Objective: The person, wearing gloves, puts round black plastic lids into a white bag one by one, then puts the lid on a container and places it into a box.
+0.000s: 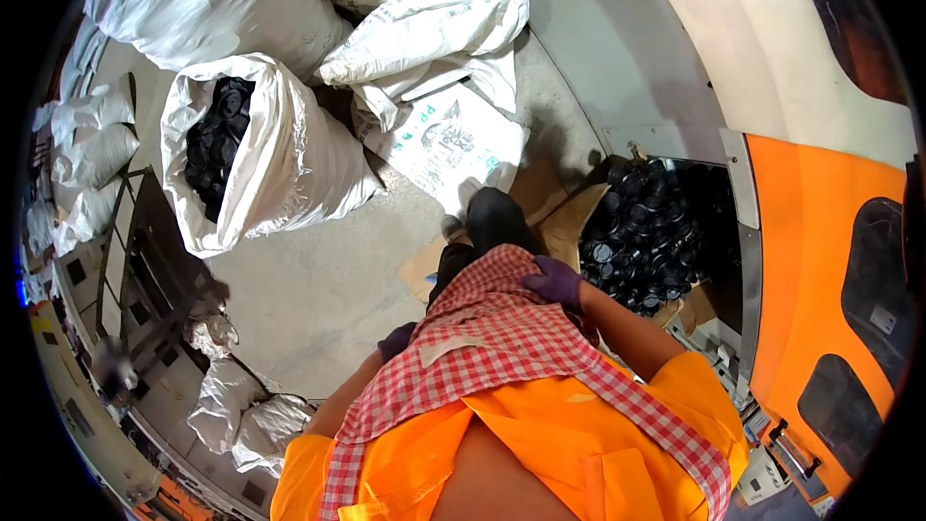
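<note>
My right hand [555, 282], in a purple glove, rests on the checked apron [497, 338] over my leg, its fingers lying across the cloth and holding nothing I can see. On the other side, my left hand [396, 341], also gloved in purple, is against the apron's edge; its fingers are mostly hidden. Just right of my right hand lies a heap of small round black parts [641, 232], inside a recess at the foot of the machine. A brown cardboard flap [576, 224] borders the heap. Ahead to the left stands an open white woven sack [304, 159] filled with black pieces [220, 140].
Full white sacks [217, 0] and a folded white sack [434, 24] stand at the far side. A flat printed sack [449, 140] lies by my feet. The orange and cream machine [801, 260] closes off the right. Wrapped silver bundles [227, 400] and a dark rack [145, 260] are left.
</note>
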